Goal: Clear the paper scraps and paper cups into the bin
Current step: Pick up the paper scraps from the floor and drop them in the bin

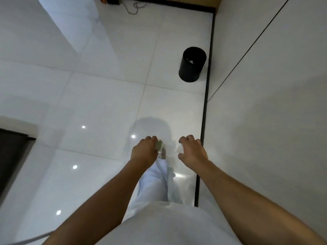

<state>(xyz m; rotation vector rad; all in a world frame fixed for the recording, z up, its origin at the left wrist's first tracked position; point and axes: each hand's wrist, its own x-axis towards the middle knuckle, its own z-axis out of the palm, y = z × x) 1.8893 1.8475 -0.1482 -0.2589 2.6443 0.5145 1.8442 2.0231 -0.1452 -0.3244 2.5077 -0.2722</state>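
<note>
A black round bin (192, 65) stands on the white tiled floor ahead and to the right, close to the wall, with a bit of white paper showing inside it. My left hand (144, 150) is held out in front of me and grips a pale paper cup (159, 145), only partly visible past the fingers. My right hand (192, 150) is level with it and grips a crumpled white paper scrap (179, 148). Both hands are well short of the bin, above the floor.
A grey wall (265, 103) with a black skirting strip runs along the right. A dark table edge (12, 156) shows at the left. A black device with a cable (134, 7) lies on the floor at the far end. My white-trousered leg is below the hands.
</note>
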